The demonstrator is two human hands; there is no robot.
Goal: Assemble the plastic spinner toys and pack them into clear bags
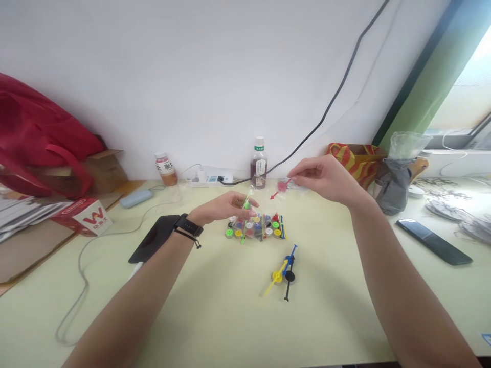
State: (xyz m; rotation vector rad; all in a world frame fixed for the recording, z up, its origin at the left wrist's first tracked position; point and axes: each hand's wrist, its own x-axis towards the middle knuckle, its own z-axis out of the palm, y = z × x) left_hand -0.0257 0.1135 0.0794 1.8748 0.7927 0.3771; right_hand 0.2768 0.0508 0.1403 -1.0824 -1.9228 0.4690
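Observation:
My right hand (326, 179) is raised over the table, with thumb and forefinger pinching one end of a red arrow spinner (282, 187). My left hand (226, 207), wearing a dark watch, has its fingers closed around a green arrow spinner (246, 204); clear plastic partly blurs that spot. Below it is a cluster of small colourful arrow spinners (269, 231) with round bases, white, yellow, green and blue among them. Nearer to me, a yellow arrow spinner (276, 276), a black arrow spinner (290, 276) and a blue arrow spinner (288, 260) lie together on the table.
A bottle of dark drink (259, 166) and a power strip (215, 176) stand by the wall. A black tablet-like slab (153, 240) lies left, a phone (433, 241) right. A red-and-white box (90, 217) and red bag (46, 133) are far left. A cable (337, 94) hangs down.

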